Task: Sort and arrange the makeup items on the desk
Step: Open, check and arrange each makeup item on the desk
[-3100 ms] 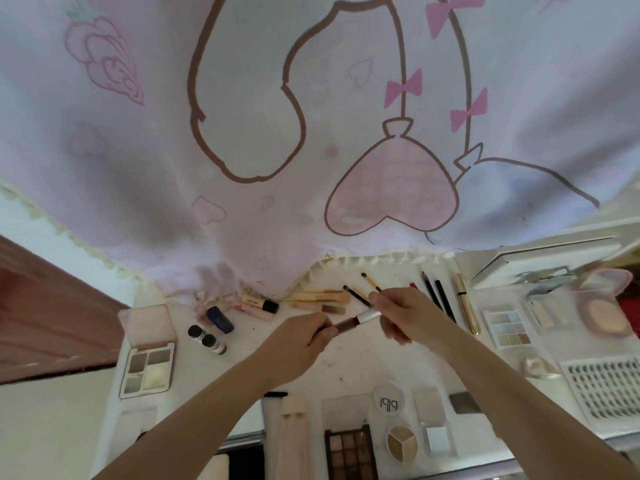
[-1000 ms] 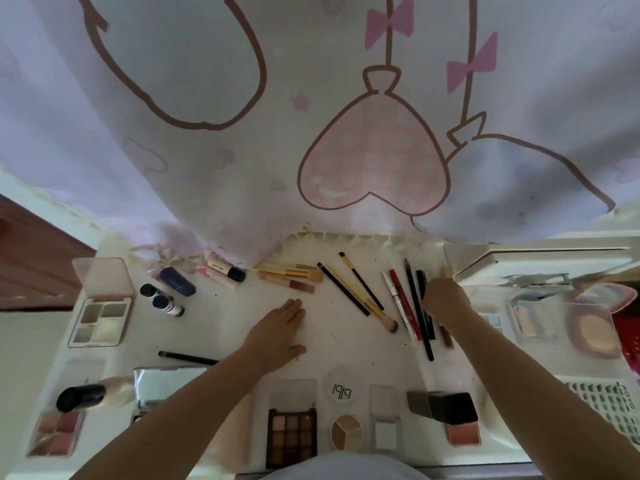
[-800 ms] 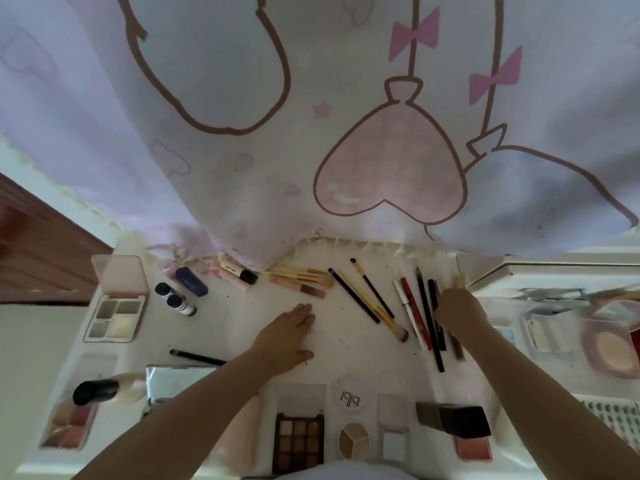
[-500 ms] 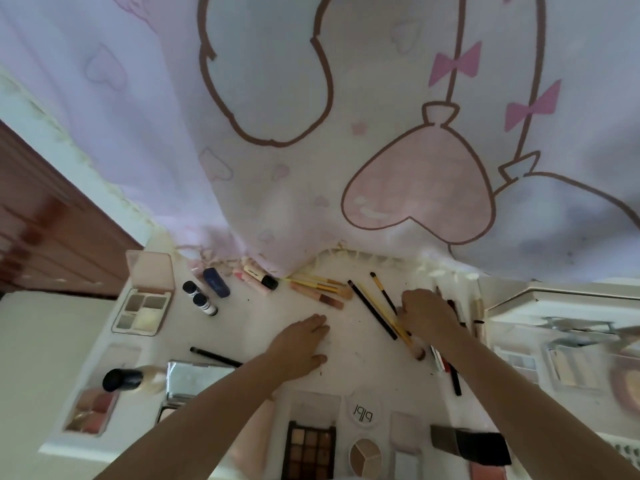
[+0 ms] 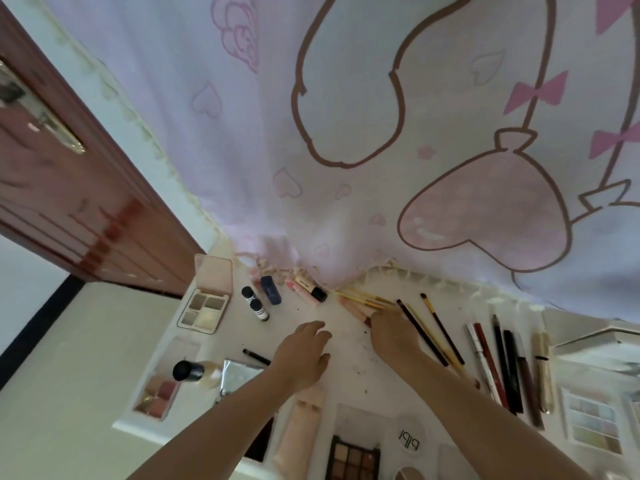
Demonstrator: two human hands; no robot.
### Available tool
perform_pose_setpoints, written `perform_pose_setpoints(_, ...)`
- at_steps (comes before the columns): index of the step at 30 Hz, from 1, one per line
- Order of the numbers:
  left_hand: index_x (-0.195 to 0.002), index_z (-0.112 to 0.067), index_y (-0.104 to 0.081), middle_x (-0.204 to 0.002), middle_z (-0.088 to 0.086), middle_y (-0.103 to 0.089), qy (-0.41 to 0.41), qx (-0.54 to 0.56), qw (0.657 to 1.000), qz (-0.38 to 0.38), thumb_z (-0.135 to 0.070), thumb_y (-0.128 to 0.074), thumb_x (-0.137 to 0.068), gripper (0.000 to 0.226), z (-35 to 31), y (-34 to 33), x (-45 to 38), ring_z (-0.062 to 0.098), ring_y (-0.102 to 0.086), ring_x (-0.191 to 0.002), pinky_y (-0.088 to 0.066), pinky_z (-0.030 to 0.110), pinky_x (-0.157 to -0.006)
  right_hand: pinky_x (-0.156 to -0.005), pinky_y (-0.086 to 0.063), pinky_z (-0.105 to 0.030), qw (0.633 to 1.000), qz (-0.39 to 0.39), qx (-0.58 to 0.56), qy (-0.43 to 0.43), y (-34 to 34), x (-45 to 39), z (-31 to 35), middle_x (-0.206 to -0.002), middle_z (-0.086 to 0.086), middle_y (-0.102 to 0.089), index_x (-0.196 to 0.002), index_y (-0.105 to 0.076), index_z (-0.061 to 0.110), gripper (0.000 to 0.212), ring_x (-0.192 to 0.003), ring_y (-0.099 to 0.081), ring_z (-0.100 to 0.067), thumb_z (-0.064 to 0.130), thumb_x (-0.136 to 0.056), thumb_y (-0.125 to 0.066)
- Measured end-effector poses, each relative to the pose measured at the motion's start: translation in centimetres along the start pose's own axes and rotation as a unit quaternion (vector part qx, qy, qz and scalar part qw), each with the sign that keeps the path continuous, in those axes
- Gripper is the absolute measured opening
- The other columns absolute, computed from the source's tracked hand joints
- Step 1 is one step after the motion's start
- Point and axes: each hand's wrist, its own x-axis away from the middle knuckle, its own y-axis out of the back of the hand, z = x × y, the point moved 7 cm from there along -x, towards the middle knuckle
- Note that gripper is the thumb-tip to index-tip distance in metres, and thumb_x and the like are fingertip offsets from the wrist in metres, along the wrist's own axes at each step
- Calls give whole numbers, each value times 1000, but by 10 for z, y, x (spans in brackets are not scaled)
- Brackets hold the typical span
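Right hand [image 5: 393,336] shifted from pencil row [image 5: 498,365] at frame right to pink stick [image 5: 355,308] mid-frame, fingertips touching it, grasp unclear. Left hand [image 5: 303,355] stays flat, relaxed, on bench [image 5: 349,372].

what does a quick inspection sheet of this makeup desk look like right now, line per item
surface: white desk, small dark specks between the hands
job's things: pencils and liners side by side at right; brushes angled mid-desk; open quad palette at left; two small vials; dark eyeshadow palette at near edge
clutter: tipped bottle with black cap beside a blush palette
grippers: left hand flat on desk; right hand reaching the pink sticks, grip hidden
cables: nothing seen
surroundings: pink cartoon curtain draped onto desk's far edge; brown door at left
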Motion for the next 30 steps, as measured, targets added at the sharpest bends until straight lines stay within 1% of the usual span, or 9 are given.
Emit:
perform_pose_setpoints(3, -144, -16, -24, -154, 2, -18, -1, -2, 1000, -6, -27, -40, -96, 52, -5, 2, -4, 20, -18, -142, -28, 34, -112, -60, -40, -23, 999, 27, -23, 23, -2, 7, -3, -137, -21, -38, -123, -47, 5, 32, -103, -58, -25, 22, -97, -37)
perform_pose_setpoints(6, -145, -16, -19, -153, 3, -19, 3, -14, 999, -47, -28, -43, -94, 58, -18, 12, -9, 22, -21, -140, -30, 33, -110, -45, -26, -19, 991, 13, -120, 62, 15, 21, -6, -113, -15, -58, -112, -54, 4, 30, -81, -59, -22, 25, -97, -37)
perform_pose_setpoints(9, -137, -15, -32, -142, 1, -36, -17, 28, 997, -76, -32, -41, -96, 45, -40, 26, -13, 19, -36, -129, -37, 29, -101, -46, -27, -17, 971, -26, -224, 84, 46, 43, -16, -72, 2, -49, -93, -56, 7, 25, -55, -41, -8, 23, -98, -37)
perform_pose_setpoints(14, -113, -10, -50, -108, 5, -57, -114, 87, 976, -163, -26, -36, -98, 26, -88, 83, -8, 22, -53, -98, -36, 25, -75, -51, -34, -18, 924, -68, -376, 25, 105, 81, -57, -57, 2, -43, -64, -39, 18, 36, -49, -42, -9, 29, -98, -38)
perform_pose_setpoints(18, -111, -10, -46, -85, 2, -57, -197, 72, 954, -215, -32, -38, -97, 28, -132, 149, 7, 23, -55, -79, -39, 28, -68, -39, -32, -12, 891, -136, -431, -34, 160, 103, -92, -48, -2, -42, -71, -55, 0, 53, -36, -40, -9, 43, -95, -37)
perform_pose_setpoints(21, -107, -10, -45, -62, -10, -39, -244, 51, 935, -254, -34, -35, -97, 28, -158, 189, 16, 18, -46, -63, -39, 30, -62, -31, -23, -14, 850, -185, -491, -49, 190, 113, -111, -39, 3, -31, -93, -59, -17, 64, -25, -28, -6, 44, -93, -41)
perform_pose_setpoints(25, -100, -7, -51, -75, 1, -49, -296, 48, 911, -284, -34, -34, -98, 32, -179, 225, 20, 17, -44, -69, -35, 30, -63, -35, -21, -17, 802, -262, -536, -34, 225, 128, -119, -46, 1, -28, -64, -53, 6, 42, -33, -23, -8, 32, -95, -43)
perform_pose_setpoints(27, -98, -5, -55, -84, 7, -54, -330, 35, 892, -308, -40, -32, -94, 42, -185, 237, 25, 13, -41, -75, -30, 25, -67, -37, -23, -17, 790, -302, -534, -16, 235, 136, -121, -37, 8, -30, -49, -44, 15, 48, -32, -25, -7, 26, -95, -43)
perform_pose_setpoints(30, -99, -4, -57, -87, 7, -56, -353, 35, 882, -311, -46, -29, -92, 51, -189, 244, 35, 13, -42, -77, -31, 23, -68, -39, -23, -18, 782, -329, -530, 7, 238, 145, -120, -28, 10, -28, -46, -35, 18, 51, -29, -24, -3, 22, -96, -41)
